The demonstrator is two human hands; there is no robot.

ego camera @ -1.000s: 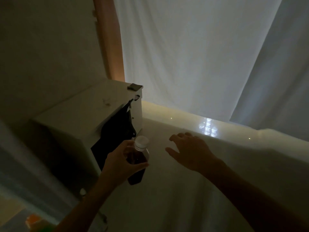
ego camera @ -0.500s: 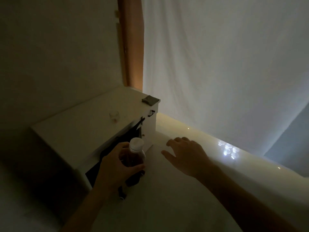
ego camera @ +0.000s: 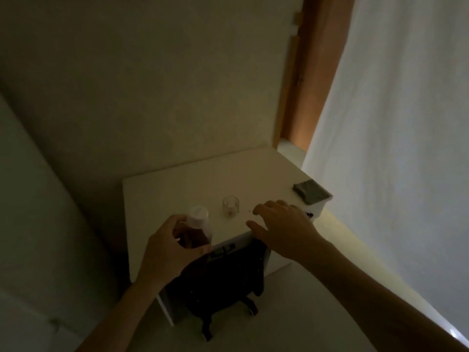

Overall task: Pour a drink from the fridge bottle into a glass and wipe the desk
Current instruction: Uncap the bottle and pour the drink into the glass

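Observation:
The room is dim. My left hand (ego camera: 169, 246) grips a clear bottle (ego camera: 197, 228) of dark drink with a white cap, held upright over the front left of the white desk (ego camera: 177, 189). A small empty glass (ego camera: 230, 206) stands on the desk, just right of the bottle. My right hand (ego camera: 284, 228) hovers open, fingers spread, over the desk's front edge to the right of the glass. A folded grey cloth (ego camera: 311, 191) lies on the desk's far right corner.
A dark chair (ego camera: 223, 280) with a garment hung on it is pushed under the desk front. A wall stands behind and left of the desk. A wooden door frame (ego camera: 309, 80) and a white curtain (ego camera: 396, 138) rise at the right.
My view has swung left and over the desk top. The left hand has lifted the bottle up beside the glass, and the right hand has moved over the desk's front edge.

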